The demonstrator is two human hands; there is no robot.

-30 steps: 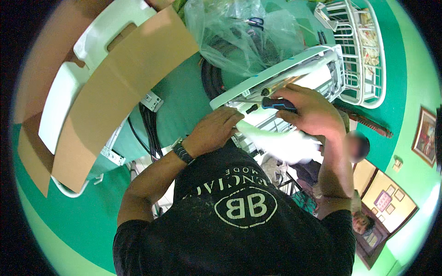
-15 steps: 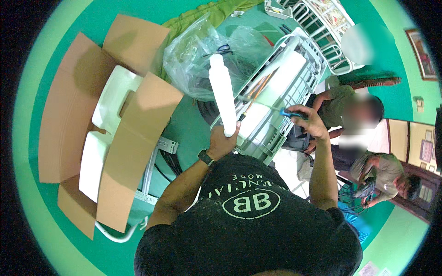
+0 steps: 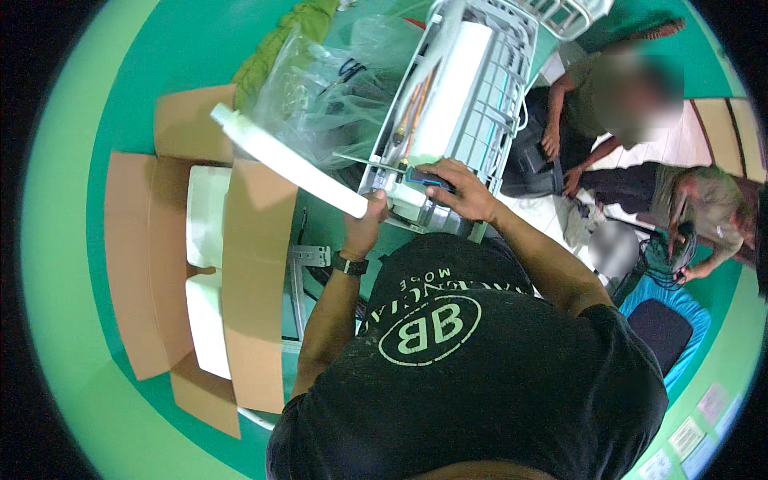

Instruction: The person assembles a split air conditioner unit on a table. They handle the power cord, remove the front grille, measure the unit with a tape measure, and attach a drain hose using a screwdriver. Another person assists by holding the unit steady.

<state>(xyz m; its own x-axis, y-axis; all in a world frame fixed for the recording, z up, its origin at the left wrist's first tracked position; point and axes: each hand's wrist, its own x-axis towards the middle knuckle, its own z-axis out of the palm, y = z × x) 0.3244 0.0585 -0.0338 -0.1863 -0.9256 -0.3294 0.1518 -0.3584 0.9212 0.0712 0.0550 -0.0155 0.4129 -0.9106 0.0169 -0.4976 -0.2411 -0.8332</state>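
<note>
1. Head view looks down on a long white-and-grey air conditioner indoor unit (image 3: 460,104) lying on the green floor (image 3: 160,72), its grille face up so the inner parts can be reached.
2. Left hand (image 3: 370,222) is closed around one end of a long white plastic strip (image 3: 288,164), which slants up and away to the left of the unit, apparently held clear of it.
3. Right hand (image 3: 458,188) is curled over a blue-handled tool (image 3: 424,178) at the near end of the unit, pressed against the casing; its tip is hidden, so I cannot tell what it engages.
4. An open brown cardboard box (image 3: 248,280) with white foam blocks (image 3: 206,216) inside lies left of the unit, flaps spread flat, probably its packaging.
5. Crumpled clear plastic wrap (image 3: 320,96) sits just left of the unit's far half, pushed aside.
6. Right of the unit, another person's hand (image 3: 550,144) rests on a dark bag (image 3: 528,164), apart from the work.
</note>
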